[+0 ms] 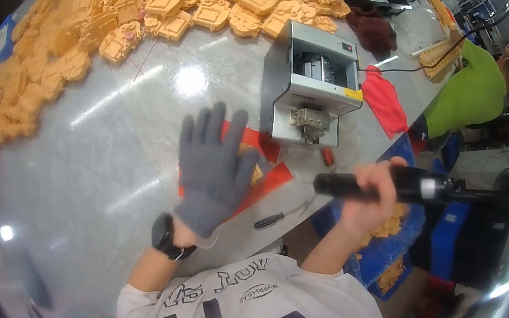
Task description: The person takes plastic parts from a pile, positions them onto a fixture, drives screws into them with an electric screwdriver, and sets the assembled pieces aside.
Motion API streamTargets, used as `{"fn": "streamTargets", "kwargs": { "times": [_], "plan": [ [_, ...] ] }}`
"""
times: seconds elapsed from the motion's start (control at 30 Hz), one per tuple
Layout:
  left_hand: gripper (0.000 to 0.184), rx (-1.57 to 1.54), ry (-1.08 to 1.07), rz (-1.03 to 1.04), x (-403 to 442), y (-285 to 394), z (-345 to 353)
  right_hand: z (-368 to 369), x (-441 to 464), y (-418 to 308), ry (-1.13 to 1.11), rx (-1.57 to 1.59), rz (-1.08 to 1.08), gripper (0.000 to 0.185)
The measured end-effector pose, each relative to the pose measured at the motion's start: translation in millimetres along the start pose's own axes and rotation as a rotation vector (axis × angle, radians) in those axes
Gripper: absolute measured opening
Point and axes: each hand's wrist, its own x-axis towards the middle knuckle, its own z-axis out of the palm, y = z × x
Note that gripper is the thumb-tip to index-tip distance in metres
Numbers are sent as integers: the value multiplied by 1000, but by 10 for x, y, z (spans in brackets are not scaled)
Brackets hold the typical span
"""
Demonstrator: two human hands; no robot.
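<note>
My left hand [213, 165], in a grey glove, lies with fingers stretched out over a red sheet [266, 188]. A yellow-orange plastic piece [256, 174] shows partly beside the thumb; the rest of it is hidden under the glove. My bare right hand [373, 192] is closed around a black electric screwdriver [347, 185], held sideways above the table edge with its front end pointing left. Near the table's front edge, between my hands, lies a small black-handled screwdriver [269, 221].
A grey machine [314, 81] stands ahead, with a red cloth [385, 103] at its right. Many yellow-orange plastic pieces [179, 5] are heaped along the far and left sides of the table [93, 199]. Blue bins [414, 229] stand at right. A person in green [475, 88] is further off.
</note>
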Motion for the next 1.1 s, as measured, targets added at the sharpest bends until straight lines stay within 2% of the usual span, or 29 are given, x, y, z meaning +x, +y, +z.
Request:
{"fn": "streamTargets", "kwargs": {
  "times": [0.07,0.1,0.27,0.4,0.47,0.63,0.7,0.8,0.93,1.0,1.03,1.1],
  "plan": [
    [43,-187,358,12,-151,-60,-263,41,96,-68,-31,-15,-63,37],
    [42,-221,414,15,-219,-110,-362,75,177,-82,-42,-32,-100,37],
    [40,-334,340,-76,-563,-238,-46,439,456,-54,-150,-76,-304,36],
    [43,-471,317,-50,-740,-163,493,649,583,211,-152,-206,-199,32],
    [44,-436,334,-59,-816,-172,600,666,613,345,-147,-281,-131,30],
    [49,-355,363,1,-812,-265,592,531,368,233,-276,-229,-27,32],
    [58,-458,305,-13,-839,-270,568,511,134,185,-363,-96,1,35],
    [65,-414,335,-28,-848,-256,570,556,-89,140,-565,-20,22,38],
    [68,-320,299,-51,-877,-280,565,638,-186,226,-653,-25,27,38],
    [56,-239,310,-85,-880,-263,546,668,-206,264,-649,-42,34,38],
    [56,-238,314,-93,-885,-271,543,679,-208,280,-639,-62,33,37],
    [66,-227,260,-101,-904,-280,541,677,-208,310,-645,-54,44,37]
  ]
}}
